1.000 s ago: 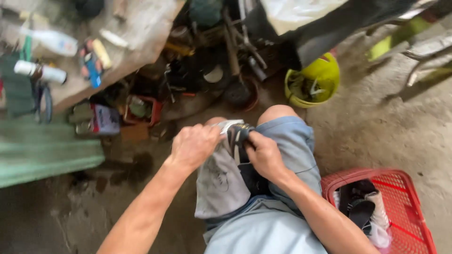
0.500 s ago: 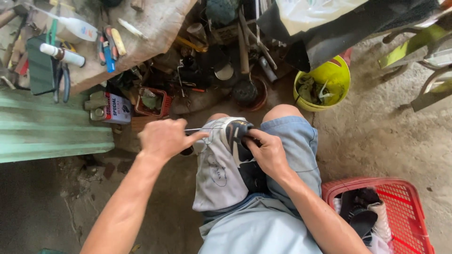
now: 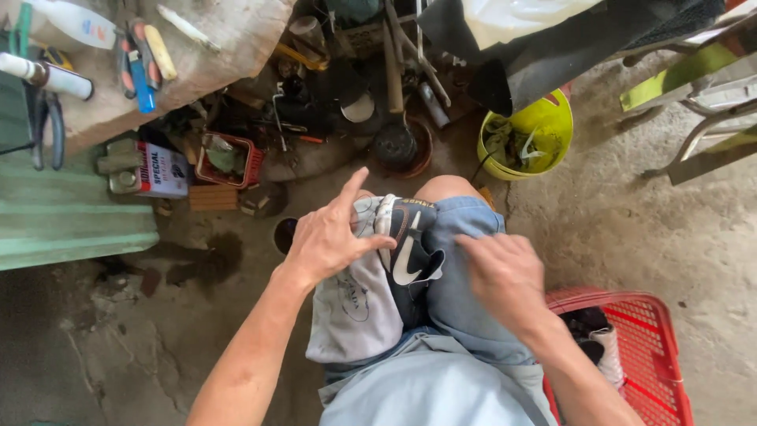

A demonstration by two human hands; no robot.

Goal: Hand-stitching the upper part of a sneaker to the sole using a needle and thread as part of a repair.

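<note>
A black shoe (image 3: 410,252) with a white mark stands wedged between my knees, sole side away from me. My left hand (image 3: 331,237) pinches its upper edge with thumb and fingers, the index finger sticking up. A grey cloth (image 3: 355,308) lies over my left thigh under that hand. My right hand (image 3: 505,276) rests on my blue denim shorts just right of the shoe, fingers apart, holding nothing. No needle or thread can be made out in either hand.
A red plastic basket (image 3: 654,347) with other shoes stands at my right. A yellow bucket (image 3: 544,134) is ahead on the concrete floor. Tools, tubes and pliers lie on a wooden bench (image 3: 213,55) top left; a green corrugated sheet (image 3: 71,221) lies below it.
My left hand, which had pulled out to the left away from the shoe, has come back onto it. My right hand has let go of the shoe and moved right onto my thigh.
</note>
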